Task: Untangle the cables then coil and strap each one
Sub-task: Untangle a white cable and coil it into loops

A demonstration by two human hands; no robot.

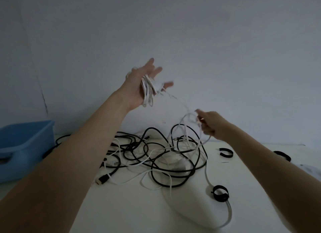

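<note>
left hand point(142, 83) raised high in front of the wall point(225, 41), palm facing the camera, fingers spread and loosely curved; several loops of white cable point(147, 91) hang across the palm, draped between thumb and fingers, not clamped tight; hand is motion-blurred so exact finger contact unclear; from the loops a thin stretch of the same white cable runs down and right to the right hand point(211, 124); right hand lower, above the far table edge, fingers curled in around the cable with more of it bunched at the fingertips; whether it is a pinch or a full fist i cannot tell, blurred; below that hand the white cable drops to the table point(251, 189), passes by a black strap ring point(220, 193) and curves in a long loop near the front edge; main tangle point(156, 154) of black and white cables lies on the table between the two forearms, strands crossing over each other; a black connector plug point(103, 178) sticks out at the tangle's near left; a second black strap point(225, 152), open c-shape, lies right of the tangle; a third strap point(282, 155) further right, partly hidden by the right forearm; blue plastic bin point(26, 146) at the left edge of the table, just beside the left forearm.
</note>
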